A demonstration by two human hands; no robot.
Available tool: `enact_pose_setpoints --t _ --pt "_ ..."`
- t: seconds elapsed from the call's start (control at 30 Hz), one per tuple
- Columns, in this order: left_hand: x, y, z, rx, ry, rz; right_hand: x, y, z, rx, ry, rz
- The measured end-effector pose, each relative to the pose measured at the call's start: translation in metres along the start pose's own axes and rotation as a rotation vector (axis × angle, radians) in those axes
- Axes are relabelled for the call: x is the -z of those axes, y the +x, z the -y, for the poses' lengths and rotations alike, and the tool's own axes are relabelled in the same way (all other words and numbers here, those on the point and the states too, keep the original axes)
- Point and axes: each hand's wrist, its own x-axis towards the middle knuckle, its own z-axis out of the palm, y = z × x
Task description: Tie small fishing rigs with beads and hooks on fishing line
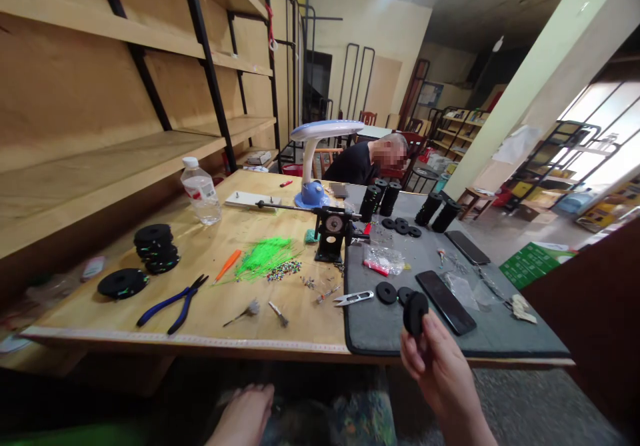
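Note:
My right hand point(435, 353) pinches a black foam spool point(415, 313) upright between thumb and fingers, just over the table's front edge. Behind it two more foam spools, one a flat black disc point(386, 293), lie on the grey mat beside a dark phone point(446, 302). My left hand point(245, 414) is low, below the table edge over my lap, back upward, with nothing visible in it; its fingers look loosely extended. A small black hand-cranked winder point(330, 233) stands mid-table. In front of it lie thread snips point(355, 297).
Blue-handled pliers point(175, 303), an orange tool point(229, 266), green strands point(265, 257) and beads point(284, 271) lie on the wood. Spool stacks point(155, 247) stand left, others point(390, 199) at the back. A water bottle point(201, 191) and lamp point(313, 193) stand behind; a person point(365, 159) sits beyond.

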Motion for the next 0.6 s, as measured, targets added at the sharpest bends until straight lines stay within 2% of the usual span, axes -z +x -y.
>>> enact_pose_setpoints --t 0.1,0.2,0.27,0.33,0.4,0.5,0.6 --pt "0.023 -0.01 -0.023 -0.041 -0.124 -0.046 -0.011 -0.014 -0.023 -0.078 -0.065 0.001" --pt "0.056 -0.025 -0.053 -0.342 -0.58 -0.137 -0.026 -0.024 -0.047 -0.183 -0.093 0.084" --pt "0.075 -0.033 -0.071 -0.463 -0.83 -0.229 -0.037 -0.027 -0.057 -0.234 -0.086 0.119" --pt "0.086 -0.037 -0.085 -0.563 -0.955 -0.284 -0.046 -0.029 -0.064 -0.284 -0.04 0.144" --pt "0.089 -0.038 -0.092 -0.613 -1.024 -0.302 -0.05 -0.03 -0.068 -0.343 0.019 0.174" --pt "0.083 -0.035 -0.095 -0.589 -1.081 -0.308 -0.05 -0.031 -0.074 -0.394 0.067 0.19" --pt "0.078 -0.03 -0.094 -0.561 -1.135 -0.329 -0.047 -0.032 -0.082 -0.354 -0.005 0.164"
